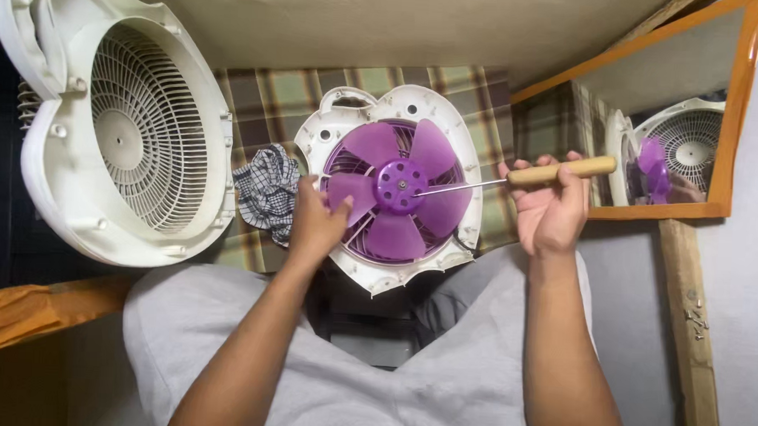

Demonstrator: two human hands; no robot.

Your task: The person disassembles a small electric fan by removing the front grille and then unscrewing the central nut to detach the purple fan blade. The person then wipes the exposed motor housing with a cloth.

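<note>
The fan (388, 192) lies face-up across the person's lap, its purple blade (401, 188) bared, which suits working at the hub (402, 184). The left hand (315, 223) pinches a blade lobe at eight o'clock from the hub, seemingly to stop it turning. The right hand (551, 210) is closed round a screwdriver (517, 176) handle at three o'clock, shaft tip meeting the hub. The front grille (127, 134) rests off at nine o'clock, beside a checked cloth (267, 191).

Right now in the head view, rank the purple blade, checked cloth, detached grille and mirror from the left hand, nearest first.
1. Purple blade, under the left hand.
2. Checked cloth, just left.
3. Detached grille, far left.
4. Mirror, far right.
</note>
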